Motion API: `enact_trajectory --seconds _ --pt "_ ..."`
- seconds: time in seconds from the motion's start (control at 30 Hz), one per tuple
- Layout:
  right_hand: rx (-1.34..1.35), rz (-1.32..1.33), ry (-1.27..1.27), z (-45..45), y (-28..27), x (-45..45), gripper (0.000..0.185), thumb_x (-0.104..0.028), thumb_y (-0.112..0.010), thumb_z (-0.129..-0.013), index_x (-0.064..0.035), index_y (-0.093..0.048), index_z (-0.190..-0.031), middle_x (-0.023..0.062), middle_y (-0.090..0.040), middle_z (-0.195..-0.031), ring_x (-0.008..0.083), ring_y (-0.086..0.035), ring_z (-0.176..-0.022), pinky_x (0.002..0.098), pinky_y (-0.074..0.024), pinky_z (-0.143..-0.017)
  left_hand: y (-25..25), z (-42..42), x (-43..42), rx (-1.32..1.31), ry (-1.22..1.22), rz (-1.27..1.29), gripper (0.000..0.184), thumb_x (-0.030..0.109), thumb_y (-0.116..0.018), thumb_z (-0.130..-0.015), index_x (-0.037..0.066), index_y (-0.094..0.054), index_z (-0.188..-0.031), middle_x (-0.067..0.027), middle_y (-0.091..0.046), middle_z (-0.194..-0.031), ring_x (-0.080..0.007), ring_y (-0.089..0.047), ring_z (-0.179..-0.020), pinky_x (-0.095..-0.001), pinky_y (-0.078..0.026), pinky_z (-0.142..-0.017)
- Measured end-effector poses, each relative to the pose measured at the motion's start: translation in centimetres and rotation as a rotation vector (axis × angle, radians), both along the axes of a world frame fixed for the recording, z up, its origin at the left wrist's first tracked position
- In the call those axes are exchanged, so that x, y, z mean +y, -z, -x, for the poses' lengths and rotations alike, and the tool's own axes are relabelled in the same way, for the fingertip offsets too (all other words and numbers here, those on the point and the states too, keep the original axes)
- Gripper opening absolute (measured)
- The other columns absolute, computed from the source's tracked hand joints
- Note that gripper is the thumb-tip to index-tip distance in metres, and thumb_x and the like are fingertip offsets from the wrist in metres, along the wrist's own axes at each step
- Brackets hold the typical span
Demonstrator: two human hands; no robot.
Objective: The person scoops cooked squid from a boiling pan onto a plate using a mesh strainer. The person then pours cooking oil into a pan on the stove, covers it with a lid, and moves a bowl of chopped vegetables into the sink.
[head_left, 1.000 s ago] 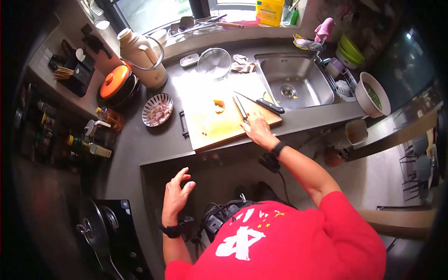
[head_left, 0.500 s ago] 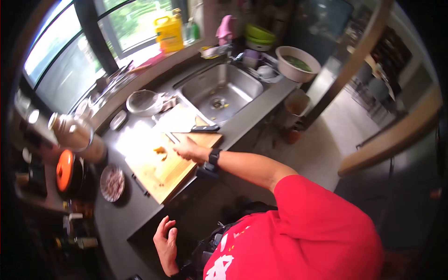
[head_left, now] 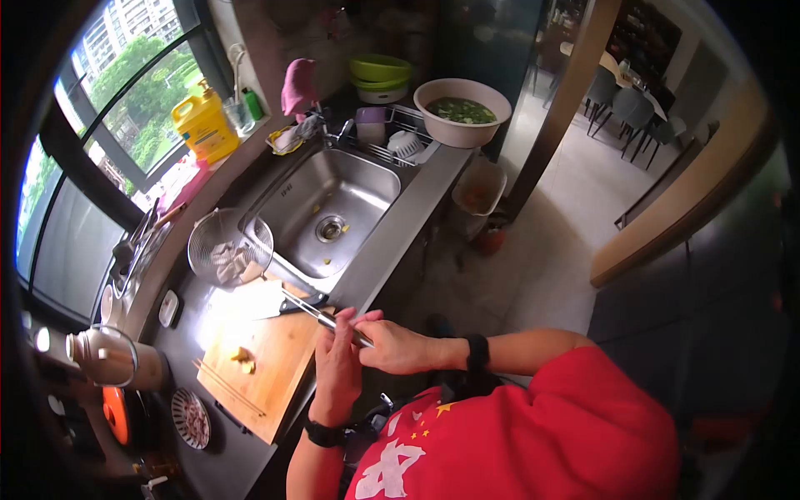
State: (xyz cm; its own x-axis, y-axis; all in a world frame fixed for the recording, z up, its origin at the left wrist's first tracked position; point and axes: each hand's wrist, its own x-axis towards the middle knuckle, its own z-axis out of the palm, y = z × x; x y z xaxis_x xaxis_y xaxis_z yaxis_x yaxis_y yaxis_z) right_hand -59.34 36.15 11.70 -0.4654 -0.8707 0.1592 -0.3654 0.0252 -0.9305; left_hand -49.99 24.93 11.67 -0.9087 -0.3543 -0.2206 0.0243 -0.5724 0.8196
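Observation:
My right hand (head_left: pixel 393 346) is closed around the handle end of a slim metal tool with two bars (head_left: pixel 307 309); its exact kind is unclear. My left hand (head_left: pixel 336 377) meets it, fingers upright and closed against the tool's handle. The far end of the tool reaches over the wooden cutting board (head_left: pixel 271 379), beside the black handle of a knife (head_left: pixel 302 303). Yellow pieces that look like ginger (head_left: pixel 242 359) lie on the board. Along its left side rest chopsticks (head_left: pixel 227 387). Glare washes out part of the blade.
A wire strainer (head_left: pixel 200 250) with pale contents stands beyond the board, near the sink (head_left: pixel 379 179). Further back is a pink basin (head_left: pixel 427 117) of greens in water. A striped dish (head_left: pixel 192 417) of meat, a beige jug (head_left: pixel 129 358) and an orange-lidded pot (head_left: pixel 116 414) are at left.
My left hand has risen from beside the counter to meet my right hand. My right hand has drawn the tool back from over the board toward my body. The view has shifted.

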Motion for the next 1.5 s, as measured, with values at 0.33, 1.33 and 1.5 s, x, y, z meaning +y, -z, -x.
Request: enact_trajectory --seconds 0.33,1.33,1.5 --pt "-0.733 0.141 0.857 44.5 2.5 14.2 0.045 -0.046 -0.065 -0.089 -0.0015 -0.058 -0.088 0.0062 -0.058 -0.075 0.0138 -0.054 -0.051 0.0257 -0.0452 -0.042 0.0 16.2 -2.5 -0.098 -0.229 -0.252 0.013 0.017 -0.053 -0.097 0.005 -0.053 -0.094 -0.0017 -0.05 -0.064 -0.0189 -0.059 -0.067 -0.0446 -0.05 -0.091" --pt "-0.942 -0.158 0.745 58.3 4.1 9.5 0.039 0.005 -0.062 -0.075 0.0013 -0.054 -0.112 0.0111 -0.06 -0.1 0.0276 -0.063 -0.094 0.0413 -0.0551 -0.08 -3.5 14.0 -6.6 -0.048 -0.454 -0.43 0.015 0.023 -0.052 -0.101 0.009 -0.048 -0.103 0.0085 -0.036 -0.054 -0.0024 -0.036 -0.04 -0.0265 -0.047 -0.062" --pt "-1.013 -0.234 0.511 52.7 3.8 3.5 0.044 0.005 -0.061 -0.074 0.0071 -0.053 -0.118 0.0152 -0.061 -0.105 0.0314 -0.063 -0.098 0.0446 -0.0535 -0.088 -3.2 11.4 -7.5 0.036 -0.47 -0.398 0.013 0.022 -0.055 -0.1 0.01 -0.05 -0.102 0.0078 -0.035 -0.054 -0.0037 -0.037 -0.039 -0.0268 -0.044 -0.061"
